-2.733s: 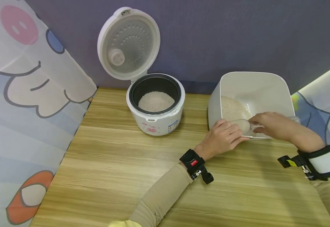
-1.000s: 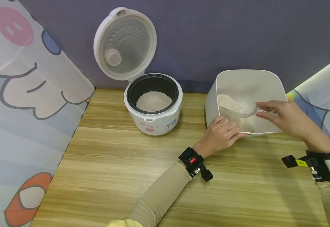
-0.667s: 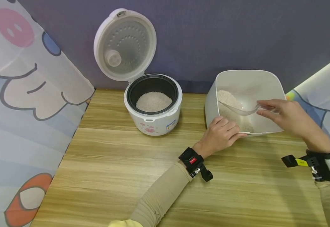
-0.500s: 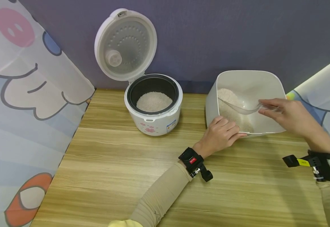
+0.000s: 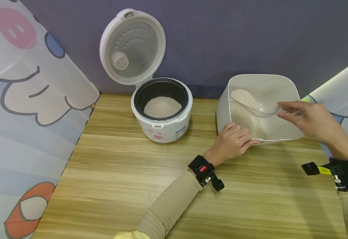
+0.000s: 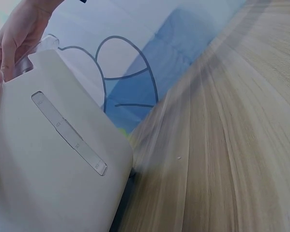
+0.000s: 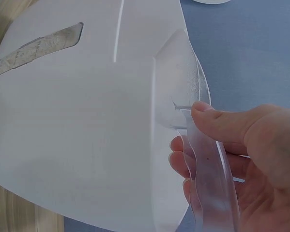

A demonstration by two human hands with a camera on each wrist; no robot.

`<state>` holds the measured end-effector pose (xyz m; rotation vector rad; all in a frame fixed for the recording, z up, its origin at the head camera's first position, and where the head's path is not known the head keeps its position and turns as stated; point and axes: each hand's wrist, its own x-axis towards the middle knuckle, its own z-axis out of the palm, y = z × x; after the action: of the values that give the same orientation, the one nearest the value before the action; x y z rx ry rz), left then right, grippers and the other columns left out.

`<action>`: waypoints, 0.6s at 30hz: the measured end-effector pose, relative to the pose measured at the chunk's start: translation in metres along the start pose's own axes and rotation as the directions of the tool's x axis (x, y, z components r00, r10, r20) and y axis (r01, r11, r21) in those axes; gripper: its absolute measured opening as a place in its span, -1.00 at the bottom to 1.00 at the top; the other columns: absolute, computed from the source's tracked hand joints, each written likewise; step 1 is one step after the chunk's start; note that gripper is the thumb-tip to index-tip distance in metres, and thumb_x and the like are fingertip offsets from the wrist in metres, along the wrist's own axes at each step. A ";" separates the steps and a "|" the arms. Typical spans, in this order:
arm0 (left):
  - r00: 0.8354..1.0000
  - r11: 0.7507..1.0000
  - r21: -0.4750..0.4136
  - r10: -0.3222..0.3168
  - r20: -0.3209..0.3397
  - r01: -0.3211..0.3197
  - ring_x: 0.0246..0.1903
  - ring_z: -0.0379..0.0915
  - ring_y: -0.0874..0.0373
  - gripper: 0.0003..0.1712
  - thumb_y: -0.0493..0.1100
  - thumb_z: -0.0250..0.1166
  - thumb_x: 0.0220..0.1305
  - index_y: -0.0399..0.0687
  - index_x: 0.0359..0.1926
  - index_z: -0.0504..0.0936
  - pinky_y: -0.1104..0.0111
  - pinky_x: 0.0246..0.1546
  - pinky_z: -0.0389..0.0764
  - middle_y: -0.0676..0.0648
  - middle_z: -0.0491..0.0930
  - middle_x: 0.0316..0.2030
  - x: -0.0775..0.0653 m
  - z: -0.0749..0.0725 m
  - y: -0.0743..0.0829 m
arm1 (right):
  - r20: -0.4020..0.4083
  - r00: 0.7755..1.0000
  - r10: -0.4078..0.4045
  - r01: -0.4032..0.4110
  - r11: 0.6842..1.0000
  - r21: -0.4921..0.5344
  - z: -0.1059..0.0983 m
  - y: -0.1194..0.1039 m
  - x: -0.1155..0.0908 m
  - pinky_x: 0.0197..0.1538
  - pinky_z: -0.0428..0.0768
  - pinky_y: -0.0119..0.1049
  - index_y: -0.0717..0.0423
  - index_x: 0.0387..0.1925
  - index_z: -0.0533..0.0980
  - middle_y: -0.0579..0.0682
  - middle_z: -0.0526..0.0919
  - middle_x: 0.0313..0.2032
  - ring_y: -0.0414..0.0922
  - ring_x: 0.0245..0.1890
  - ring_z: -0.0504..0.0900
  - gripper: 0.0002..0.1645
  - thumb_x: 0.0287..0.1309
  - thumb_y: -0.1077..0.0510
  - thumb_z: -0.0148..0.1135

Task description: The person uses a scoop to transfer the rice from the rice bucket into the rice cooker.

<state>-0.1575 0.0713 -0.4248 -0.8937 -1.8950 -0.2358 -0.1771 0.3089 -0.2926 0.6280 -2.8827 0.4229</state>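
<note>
In the head view, my left hand (image 5: 233,141) grips the front left rim of a white rice bin (image 5: 266,84), fingers curled over the edge. My right hand (image 5: 314,119) holds a clear plastic scoop (image 5: 265,113) by its handle, thumb on top in the right wrist view. The scoop's bowl is inside the bin's opening, and a mound of rice (image 5: 243,96) appears to lie in it. Below it, more rice (image 5: 245,119) lies against the bin's left side. To the left stands a white rice cooker (image 5: 165,131), lid (image 5: 136,46) raised, with rice (image 5: 162,107) in its dark pot.
Everything stands on a wooden table (image 5: 126,166). A grey-blue wall (image 5: 221,43) rises directly behind the cooker and bin. Cartoon-printed curtains (image 5: 36,132) border the left and right sides. The bin's front carries a clear measuring window (image 6: 69,133).
My right hand has lifted the scoop from low by the bin's front wall, then shifted it slightly right. The left hand keeps its grip on the rim.
</note>
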 end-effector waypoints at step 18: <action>1.000 1.000 0.003 -0.002 -0.008 0.002 -0.34 0.42 0.30 -0.56 0.22 0.06 0.57 0.19 -0.42 0.60 0.37 0.02 0.37 0.23 0.54 -0.43 0.000 0.001 -0.001 | -0.091 0.992 -0.091 0.089 0.996 -0.019 -0.038 -0.023 0.017 -0.39 0.25 -0.75 0.34 0.09 0.65 0.31 0.76 -0.24 -0.84 -0.33 0.19 -0.57 0.21 0.26 0.45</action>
<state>-0.1584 0.0711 -0.4252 -0.8882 -1.8882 -0.2377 -0.1787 0.2936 -0.2476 0.7136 -2.7561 0.4064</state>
